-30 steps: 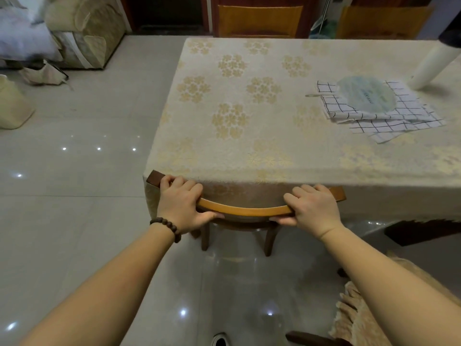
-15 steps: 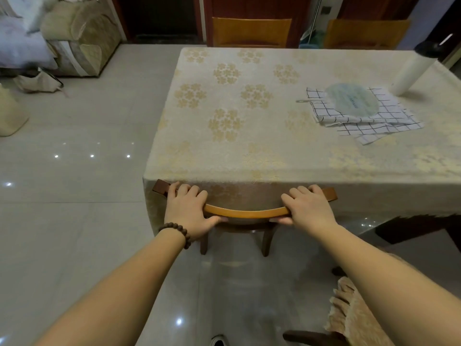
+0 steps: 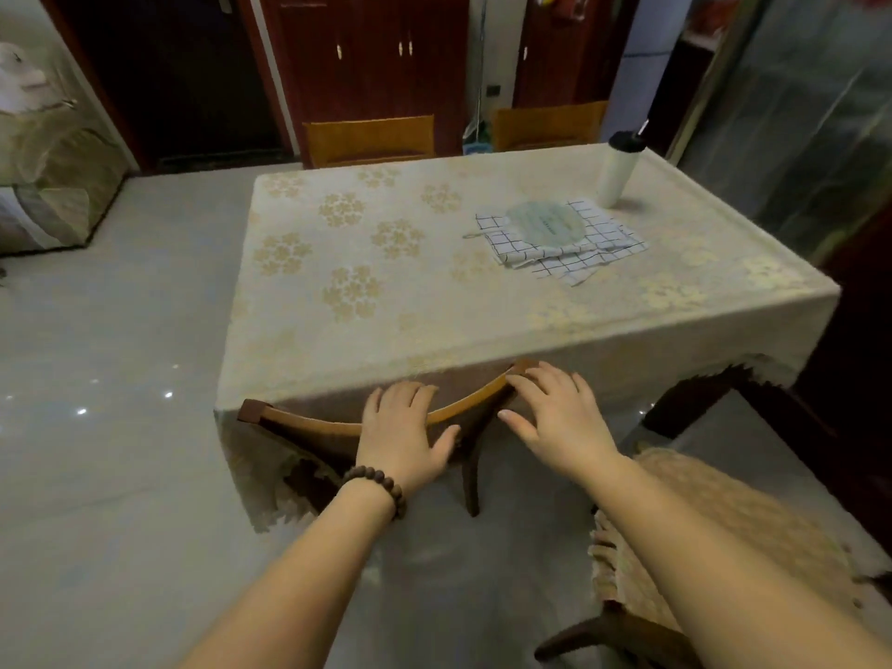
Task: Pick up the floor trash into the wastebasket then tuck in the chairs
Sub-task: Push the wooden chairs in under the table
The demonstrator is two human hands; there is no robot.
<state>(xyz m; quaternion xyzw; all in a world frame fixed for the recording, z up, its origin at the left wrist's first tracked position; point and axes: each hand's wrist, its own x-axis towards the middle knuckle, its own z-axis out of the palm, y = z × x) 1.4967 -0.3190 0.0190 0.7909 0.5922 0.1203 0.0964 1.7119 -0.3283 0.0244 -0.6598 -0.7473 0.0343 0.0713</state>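
Head view: the wooden chair point(image 3: 309, 424) sits tucked under the table point(image 3: 434, 301), its seat hidden by the floral tablecloth point(image 3: 627, 366); only curved backrest and legs show. Left hand point(image 3: 403, 434) and right hand point(image 3: 555, 412) rest on the rail, fingers loosely spread, not gripping. A cushioned chair point(image 3: 714, 514) is cut off at right.
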